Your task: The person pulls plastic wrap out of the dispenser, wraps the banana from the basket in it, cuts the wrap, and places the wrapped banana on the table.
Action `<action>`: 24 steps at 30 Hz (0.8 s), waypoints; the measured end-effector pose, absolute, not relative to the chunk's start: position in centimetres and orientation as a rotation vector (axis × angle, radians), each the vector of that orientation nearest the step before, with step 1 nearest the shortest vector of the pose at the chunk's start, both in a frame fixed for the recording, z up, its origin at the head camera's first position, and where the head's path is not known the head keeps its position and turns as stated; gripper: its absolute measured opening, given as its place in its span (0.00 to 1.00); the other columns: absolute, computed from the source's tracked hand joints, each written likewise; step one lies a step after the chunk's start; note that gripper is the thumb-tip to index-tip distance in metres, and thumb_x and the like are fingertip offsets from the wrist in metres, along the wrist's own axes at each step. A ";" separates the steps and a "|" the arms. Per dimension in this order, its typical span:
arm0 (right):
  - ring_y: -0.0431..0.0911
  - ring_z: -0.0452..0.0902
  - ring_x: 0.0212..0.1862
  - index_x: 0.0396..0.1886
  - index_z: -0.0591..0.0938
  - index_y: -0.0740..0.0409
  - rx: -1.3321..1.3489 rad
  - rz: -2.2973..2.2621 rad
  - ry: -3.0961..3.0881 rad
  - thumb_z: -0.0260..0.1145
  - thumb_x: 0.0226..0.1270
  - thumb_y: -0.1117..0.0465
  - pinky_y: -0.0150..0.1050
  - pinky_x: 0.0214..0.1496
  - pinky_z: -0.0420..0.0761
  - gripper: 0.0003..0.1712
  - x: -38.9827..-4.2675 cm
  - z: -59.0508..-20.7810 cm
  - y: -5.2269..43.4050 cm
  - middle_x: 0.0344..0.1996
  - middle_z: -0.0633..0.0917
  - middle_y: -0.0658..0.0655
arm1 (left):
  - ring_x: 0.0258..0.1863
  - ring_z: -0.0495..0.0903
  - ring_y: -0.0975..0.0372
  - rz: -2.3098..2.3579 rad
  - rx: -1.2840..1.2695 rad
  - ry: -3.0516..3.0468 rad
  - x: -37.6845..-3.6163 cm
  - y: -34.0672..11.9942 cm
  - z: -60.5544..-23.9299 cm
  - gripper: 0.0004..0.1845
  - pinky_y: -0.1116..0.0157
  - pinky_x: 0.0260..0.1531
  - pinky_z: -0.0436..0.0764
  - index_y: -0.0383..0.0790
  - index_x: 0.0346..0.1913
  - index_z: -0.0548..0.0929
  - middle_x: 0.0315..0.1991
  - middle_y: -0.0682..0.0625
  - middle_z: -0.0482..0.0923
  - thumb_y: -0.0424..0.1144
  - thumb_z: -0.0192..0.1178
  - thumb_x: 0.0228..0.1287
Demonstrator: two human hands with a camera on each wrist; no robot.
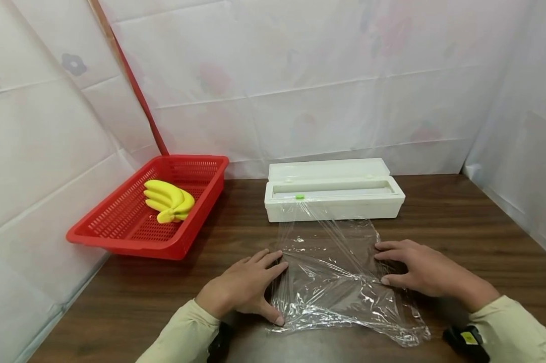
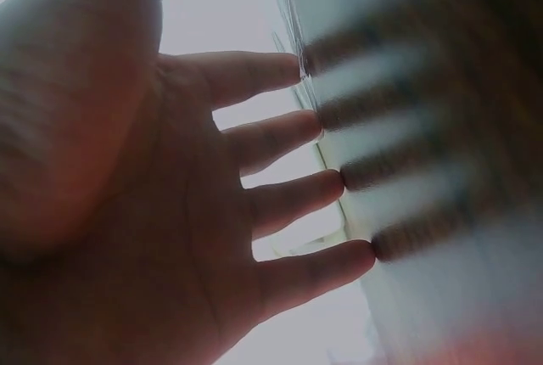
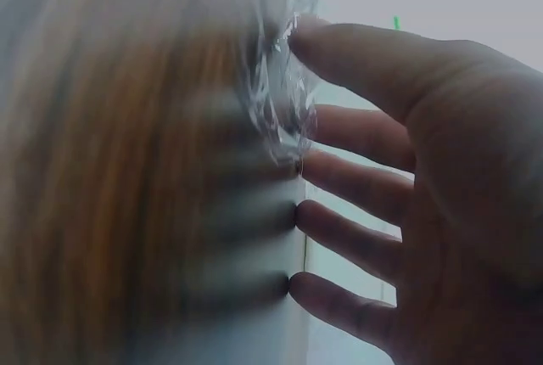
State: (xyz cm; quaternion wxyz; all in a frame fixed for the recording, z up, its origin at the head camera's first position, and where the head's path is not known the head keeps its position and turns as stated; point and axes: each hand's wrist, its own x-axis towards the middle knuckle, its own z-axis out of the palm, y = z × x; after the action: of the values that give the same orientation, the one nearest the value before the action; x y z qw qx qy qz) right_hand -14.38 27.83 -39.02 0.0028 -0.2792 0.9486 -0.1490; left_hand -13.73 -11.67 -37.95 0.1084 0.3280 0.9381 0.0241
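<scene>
Flat on the dark wooden bench (image 1: 459, 212), a crinkled sheet of clear plastic wrap (image 1: 336, 282) runs from the white dispenser box (image 1: 334, 199) toward the person, still joined to the box at its far edge. Both hands lie open with fingers spread and straight, the left hand (image 1: 245, 290) pressing the wrap's left edge and the right hand (image 1: 420, 272) pressing its right edge, fingertips (image 3: 305, 216) touching the bench. Off to the left, well apart from the wrap, a red basket (image 1: 118, 222) holds a bunch of yellow bananas (image 1: 168, 201).
</scene>
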 end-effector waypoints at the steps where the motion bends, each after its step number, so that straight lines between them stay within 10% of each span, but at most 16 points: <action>1: 0.61 0.70 0.65 0.61 0.83 0.51 -0.864 -0.461 2.972 0.66 0.66 0.35 0.62 0.55 0.76 0.33 -14.4 -39.0 27.9 0.67 0.75 0.54 | 0.76 0.53 0.47 0.070 0.961 2.759 -13.7 -11.7 -38.0 0.58 0.44 0.67 0.63 0.49 0.77 0.64 0.78 0.47 0.54 0.73 0.70 0.44; 24: 0.68 0.62 0.69 0.71 0.74 0.52 -0.831 -0.357 2.895 0.65 0.50 0.22 0.70 0.54 0.71 0.55 -14.0 -38.7 29.1 0.73 0.67 0.59 | 0.77 0.47 0.45 0.154 0.846 2.694 -13.1 -12.0 -37.8 0.60 0.28 0.59 0.60 0.55 0.79 0.59 0.80 0.53 0.46 0.74 0.71 0.43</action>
State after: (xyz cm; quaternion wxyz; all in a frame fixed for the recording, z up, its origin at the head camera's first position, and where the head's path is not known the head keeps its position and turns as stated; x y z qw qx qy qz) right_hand -14.01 29.13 -38.66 0.0545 -0.2735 0.9531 -0.1174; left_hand -13.12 -11.97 -37.76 0.1562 0.2953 0.9410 0.0539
